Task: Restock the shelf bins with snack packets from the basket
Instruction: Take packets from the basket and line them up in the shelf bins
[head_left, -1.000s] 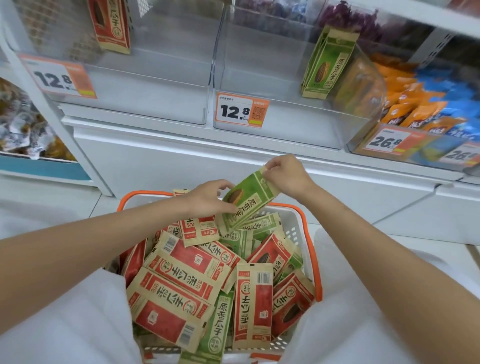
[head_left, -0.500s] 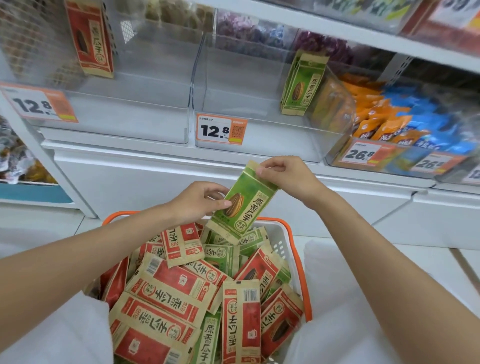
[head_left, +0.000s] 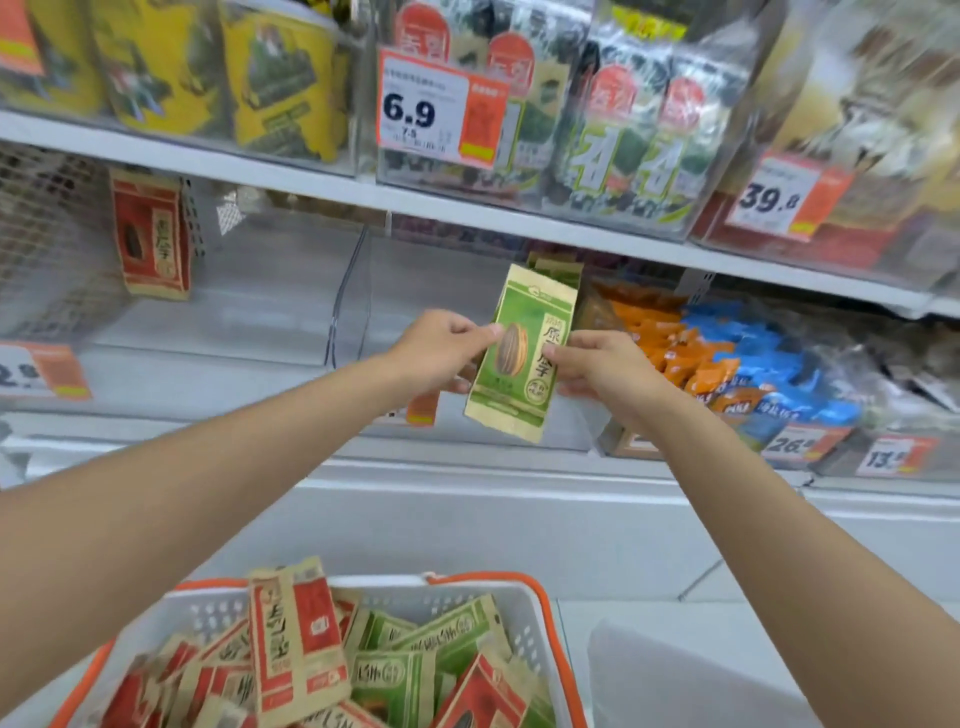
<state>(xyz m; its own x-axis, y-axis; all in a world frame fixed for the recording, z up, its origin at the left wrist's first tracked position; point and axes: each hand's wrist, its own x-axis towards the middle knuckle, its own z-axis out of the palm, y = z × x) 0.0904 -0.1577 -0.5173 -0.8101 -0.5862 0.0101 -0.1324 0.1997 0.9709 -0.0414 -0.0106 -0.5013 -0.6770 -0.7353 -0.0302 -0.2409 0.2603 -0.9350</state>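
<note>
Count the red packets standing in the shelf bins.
1: a red sunflower seed packet stands upright in the left clear bin; more could be hidden behind it.

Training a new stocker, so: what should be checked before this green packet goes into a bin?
1. Grip: left hand and right hand pinch the sides of the green paper sunflower-seed packet: ok.
2. Packet upright, front facing the person: ok.
3. Matching green packets stand at the back of the clear plastic bin behind it: ok.
4. Free space in that bin: ok.
5. Bin's price tag matches: cannot tell, mostly hidden.
</note>
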